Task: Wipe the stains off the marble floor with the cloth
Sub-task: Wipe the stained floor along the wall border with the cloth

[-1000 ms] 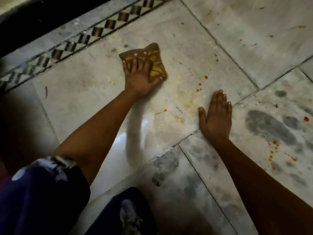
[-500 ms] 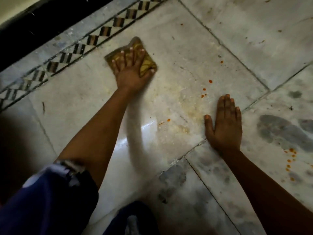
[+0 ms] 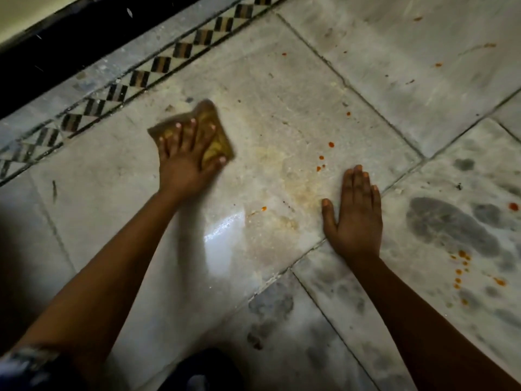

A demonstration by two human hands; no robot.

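Observation:
A folded yellow-brown cloth (image 3: pixel 212 117) lies on the pale marble floor (image 3: pixel 267 88), close to the patterned border. My left hand (image 3: pixel 183 165) presses flat on it with fingers spread, and the cloth's edges are blurred. My right hand (image 3: pixel 355 218) rests open on the floor at the tile joint, holding nothing. Orange drops (image 3: pixel 321 162) dot the tile between my hands, with one orange streak (image 3: pixel 262 209) nearer me. A yellowish smear (image 3: pixel 282 156) spreads across that tile. More orange spots (image 3: pixel 461 268) sit on the tile to the right.
A black-and-white checked border strip (image 3: pixel 158 66) runs diagonally at the far left, with a black skirting (image 3: pixel 70 38) behind it. Dark grey patches (image 3: pixel 445 224) mark the right tile. My knee in dark cloth (image 3: pixel 197 373) is at the bottom edge.
My left hand has slid the cloth to the left, away from my right hand, then a little toward me. The right hand has stayed planted on the floor.

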